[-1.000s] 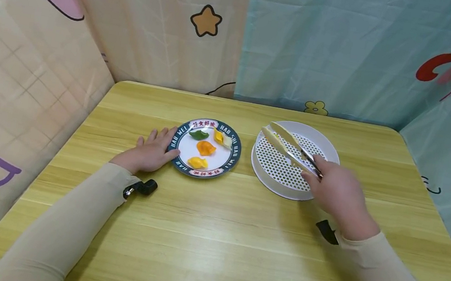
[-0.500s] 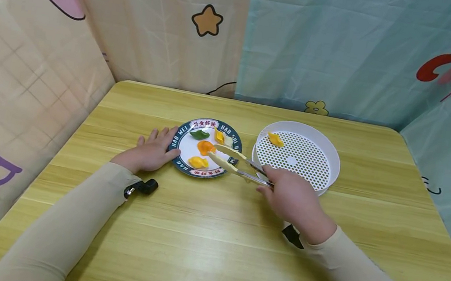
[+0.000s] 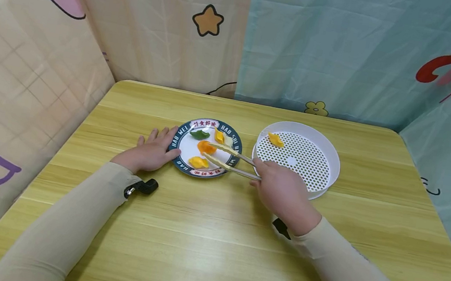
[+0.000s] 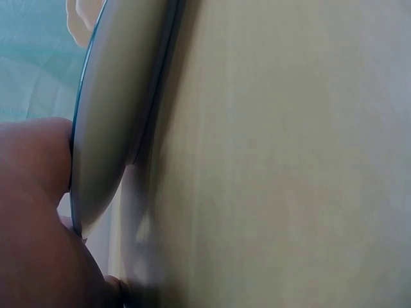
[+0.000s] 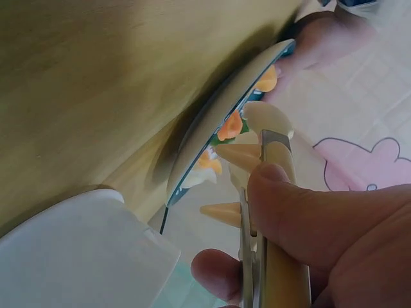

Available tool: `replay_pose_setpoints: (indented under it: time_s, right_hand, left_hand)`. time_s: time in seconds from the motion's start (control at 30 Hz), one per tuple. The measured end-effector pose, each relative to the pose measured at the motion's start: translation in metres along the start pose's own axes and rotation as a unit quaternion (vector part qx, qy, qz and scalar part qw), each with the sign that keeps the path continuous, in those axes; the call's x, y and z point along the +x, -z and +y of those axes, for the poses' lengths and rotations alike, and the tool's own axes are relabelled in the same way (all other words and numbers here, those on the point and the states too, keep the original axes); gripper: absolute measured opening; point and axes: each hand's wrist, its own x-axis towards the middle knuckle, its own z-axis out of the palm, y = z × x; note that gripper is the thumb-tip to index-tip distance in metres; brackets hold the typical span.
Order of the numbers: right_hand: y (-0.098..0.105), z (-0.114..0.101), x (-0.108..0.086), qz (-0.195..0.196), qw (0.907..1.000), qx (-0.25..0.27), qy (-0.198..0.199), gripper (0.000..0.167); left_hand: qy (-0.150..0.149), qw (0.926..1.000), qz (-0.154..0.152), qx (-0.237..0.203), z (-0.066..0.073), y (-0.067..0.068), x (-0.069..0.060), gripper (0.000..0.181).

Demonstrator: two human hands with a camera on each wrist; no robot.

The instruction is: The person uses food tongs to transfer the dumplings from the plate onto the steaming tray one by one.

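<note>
pale wood grain covers the counter, glossy enough that anything shoved might slide. right of centre sits the round perforated tray; its raised wall could catch a low pass. the plate, just left of centre, seems likely to skid or tip if pressed at one edge; the left hand has its fingers spread, thumb over the rim. the right hand grips the tongs, their tips apart about the orange piece mid-plate; i can't tell whether they touch it. squeezed off-centre, it could squirt out; lowered carelessly, the lower tip might nudge the yellow piece below. the green piece lies farther up, safer. a loose pinch could drop the orange piece between plate and tray.
</note>
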Motion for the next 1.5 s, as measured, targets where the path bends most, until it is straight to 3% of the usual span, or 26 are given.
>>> replay_pose_setpoints:
  time_s: [0.43,0.93,1.2,1.5]
  right_hand:
    - [0.003,-0.007,0.006,-0.008,0.9995,-0.031,0.003,0.058]
    - [0.008,-0.009,0.015,0.027,0.9949,-0.089,0.039,0.051]
    - [0.003,-0.008,0.019,0.057,0.9933,-0.092,0.040,0.054]
    - [-0.001,-0.006,0.023,0.079,0.9917,-0.094,0.039,0.046]
  left_hand:
    - [-0.003,1.0000,0.005,-0.004,-0.002,0.000,0.001,0.088]
    - [-0.006,1.0000,0.004,-0.005,0.000,0.000,-0.002,0.087]
    - [-0.005,1.0000,0.006,-0.003,0.000,0.001,-0.001,0.087]
    - [-0.002,1.0000,0.005,-0.005,0.002,0.001,-0.002,0.088]
